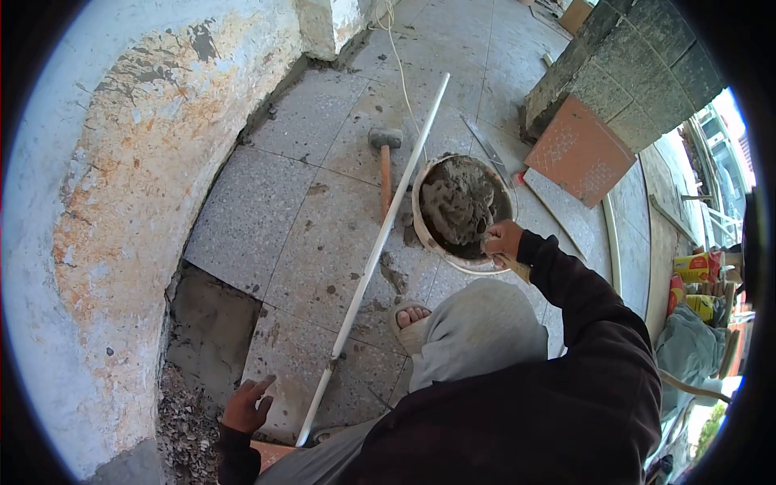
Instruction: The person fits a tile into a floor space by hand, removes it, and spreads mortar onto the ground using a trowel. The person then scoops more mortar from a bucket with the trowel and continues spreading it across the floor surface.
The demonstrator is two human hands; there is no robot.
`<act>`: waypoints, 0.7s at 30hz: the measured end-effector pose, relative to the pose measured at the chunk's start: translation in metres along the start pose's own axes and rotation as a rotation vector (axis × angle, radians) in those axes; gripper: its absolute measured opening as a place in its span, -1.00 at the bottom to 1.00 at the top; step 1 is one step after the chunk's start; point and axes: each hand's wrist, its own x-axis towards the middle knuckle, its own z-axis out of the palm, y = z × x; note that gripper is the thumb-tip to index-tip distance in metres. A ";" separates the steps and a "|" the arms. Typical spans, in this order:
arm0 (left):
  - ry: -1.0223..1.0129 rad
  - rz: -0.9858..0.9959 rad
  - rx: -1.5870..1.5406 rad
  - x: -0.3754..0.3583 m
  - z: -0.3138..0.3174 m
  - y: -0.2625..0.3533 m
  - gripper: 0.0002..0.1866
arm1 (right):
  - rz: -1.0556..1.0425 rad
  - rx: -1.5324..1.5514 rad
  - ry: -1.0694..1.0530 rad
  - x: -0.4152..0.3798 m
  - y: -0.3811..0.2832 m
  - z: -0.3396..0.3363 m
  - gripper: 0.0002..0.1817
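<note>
My right hand [503, 241] is closed at the near right rim of a bucket [417, 212] of wet grey mortar [461, 202]. A tan handle [517, 267] sticks out below its fingers; the tool's other end is hidden. Over the edge of the speckled grey floor tiles [303, 380], my left hand [249, 406] is open, with fingers apart and nothing in them. Just beyond it, a square of smoothed wet mortar [212, 327] fills a gap between wall and tiles. Loose rubble [190, 420] lies to its left.
A long white straightedge bar [376, 255] lies diagonally across the tiles. Near the bucket are a mallet [385, 158] and a metal blade-like strip [483, 145]. A reddish tile [580, 151] leans on a block pillar [638, 73]. The peeling wall [137, 186] borders the left.
</note>
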 end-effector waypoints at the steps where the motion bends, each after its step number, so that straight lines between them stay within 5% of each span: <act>1: 0.007 -0.028 -0.014 -0.001 -0.001 -0.002 -0.64 | -0.024 0.007 0.037 0.000 0.000 -0.004 -0.80; 7: 0.087 -0.059 -0.032 -0.042 0.027 -0.059 -0.83 | -0.029 -0.213 0.140 -0.016 0.002 -0.032 -0.81; 14: 0.605 -0.429 0.058 -0.099 -0.004 -0.044 -0.71 | 0.086 -0.228 0.023 -0.038 -0.061 -0.024 -0.85; 16: 0.586 -0.516 0.089 -0.117 0.013 -0.059 -0.63 | 0.053 -0.283 -0.037 -0.036 -0.088 -0.011 -0.85; 19: 0.712 -0.661 -0.502 -0.127 0.065 -0.073 -0.60 | -0.016 -0.376 -0.182 -0.017 -0.120 0.017 -0.86; 21: 0.617 -0.559 -0.165 -0.123 0.103 -0.074 -0.67 | -0.075 -0.446 -0.299 0.007 -0.152 0.045 -0.87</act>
